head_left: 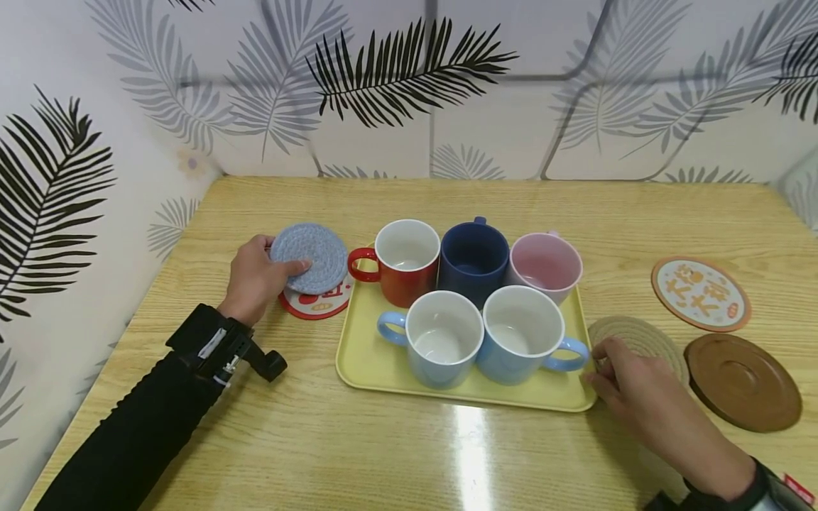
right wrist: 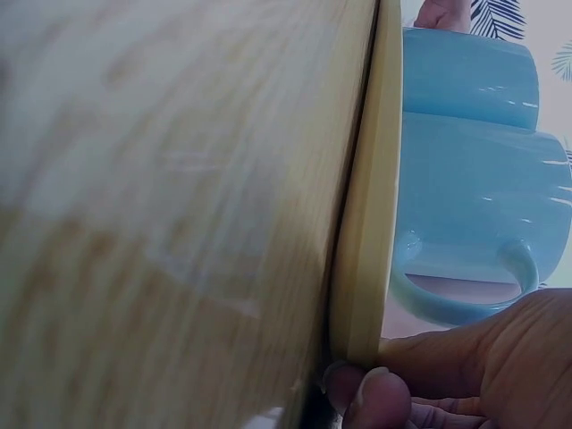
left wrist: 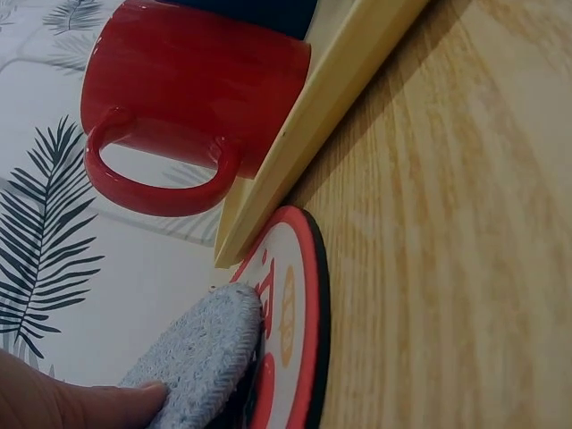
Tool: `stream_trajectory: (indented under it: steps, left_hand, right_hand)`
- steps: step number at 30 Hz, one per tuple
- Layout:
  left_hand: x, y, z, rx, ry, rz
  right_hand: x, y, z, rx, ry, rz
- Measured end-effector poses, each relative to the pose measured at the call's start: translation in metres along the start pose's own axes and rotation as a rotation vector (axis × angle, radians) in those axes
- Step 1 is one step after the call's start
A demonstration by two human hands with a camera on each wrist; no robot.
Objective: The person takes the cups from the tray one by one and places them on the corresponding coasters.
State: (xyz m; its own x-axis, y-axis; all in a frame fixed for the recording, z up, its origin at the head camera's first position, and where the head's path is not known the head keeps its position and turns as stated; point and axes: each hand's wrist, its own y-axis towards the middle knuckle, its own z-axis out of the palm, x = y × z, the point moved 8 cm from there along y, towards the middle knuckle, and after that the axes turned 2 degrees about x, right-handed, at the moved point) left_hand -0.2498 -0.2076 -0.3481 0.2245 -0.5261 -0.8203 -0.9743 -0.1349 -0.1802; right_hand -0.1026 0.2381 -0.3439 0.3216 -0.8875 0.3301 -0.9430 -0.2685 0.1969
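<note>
My left hand point(head_left: 254, 277) pinches a round blue-grey woven coaster point(head_left: 309, 248), thumb on top; the fingers beneath are hidden. The coaster partly covers a red-rimmed printed coaster point(head_left: 313, 306), and in the left wrist view it is tilted over it. At the yellow tray point(head_left: 396, 387), my right hand point(head_left: 645, 397) pinches the rim near the front right corner. On the tray stand a red mug point(head_left: 405, 284), a navy mug point(head_left: 474, 266), a pink mug point(head_left: 546, 266) and two light blue mugs, one on the left point(head_left: 441, 348) and one on the right point(head_left: 520, 341).
Right of the tray lie a beige woven coaster point(head_left: 639, 333), partly behind my right hand, an orange-rimmed printed coaster point(head_left: 701, 292) and a brown round coaster point(head_left: 744, 383). A leaf-patterned covering point(head_left: 498, 128) rises behind the wooden table point(head_left: 358, 454).
</note>
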Motion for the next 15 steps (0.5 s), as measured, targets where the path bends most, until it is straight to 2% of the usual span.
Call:
stream_trajectory:
  steps: [15]
  left_hand:
    - [-0.0063, 0.0096, 0.0011, -0.041, 0.017, -0.003]
  right_hand:
    - [0.0010, 0.0002, -0.0002, -0.021, -0.003, -0.021]
